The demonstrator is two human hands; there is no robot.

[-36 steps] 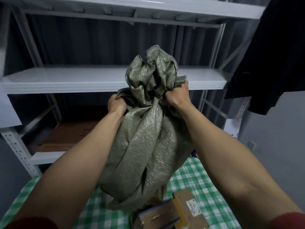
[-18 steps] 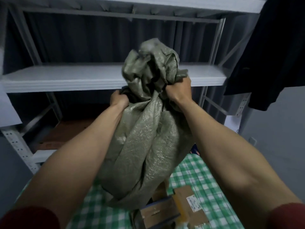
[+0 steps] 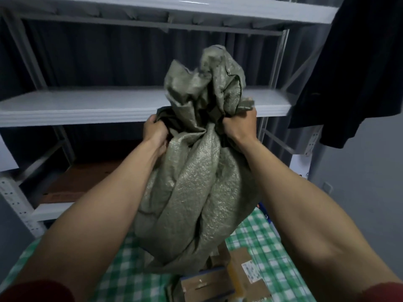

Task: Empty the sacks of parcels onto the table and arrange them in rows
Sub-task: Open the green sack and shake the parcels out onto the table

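Two hands, left hand [image 3: 155, 133] and right hand [image 3: 239, 125], clench the bunched green sack [image 3: 196, 192], raised above cardboard parcels [image 3: 220, 284] on the checked table [image 3: 268, 247].

Coarse woven sack [image 3: 196, 192], checked cloth table [image 3: 268, 243], cardboard parcels [image 3: 218, 284].

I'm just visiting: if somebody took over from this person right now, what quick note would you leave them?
The left hand and right hand both grip the bunched top of the green sack, held up over the checked table.
Some cardboard parcels lie jumbled under the sack's lower end.
Done: some parcels are out.
Left: shake out whatever remains (not visible), then arrange the parcels in rows.
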